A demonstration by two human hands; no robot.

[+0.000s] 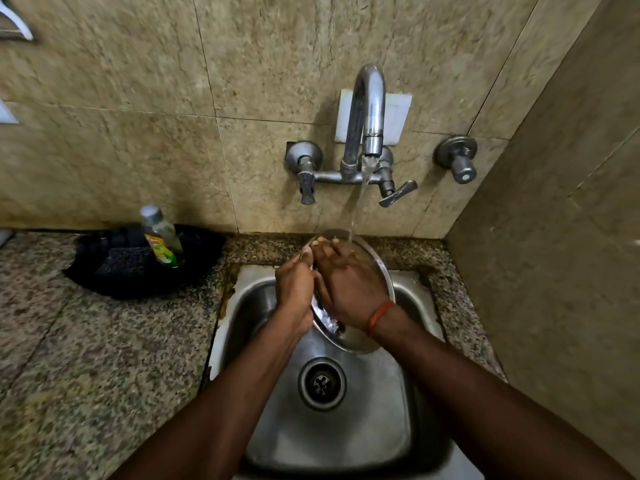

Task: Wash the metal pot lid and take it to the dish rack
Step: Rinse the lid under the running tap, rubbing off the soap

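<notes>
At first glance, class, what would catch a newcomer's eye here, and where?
Water runs from the curved wall tap onto a metal pot lid held tilted over the sink. The left grip holds its left rim; the right grip rests flat on its face. A labelled bottle stands in a black tray left of the sink.

1. The wall tiles (121, 64), across the upper frame, were beige with brown mottling.
2. The granite countertop (86, 358), lower left, was speckled cream, brown and black.
3. The sink (346, 427), tap (367, 98) and metal pot lid (377, 268), centre, were silvery grey.
4. The dish-soap bottle (162, 237), left of centre, was clear with a yellow-green label; its tray (114, 282) was black.
5. The wrist thread (379, 317) was orange-red.
</notes>
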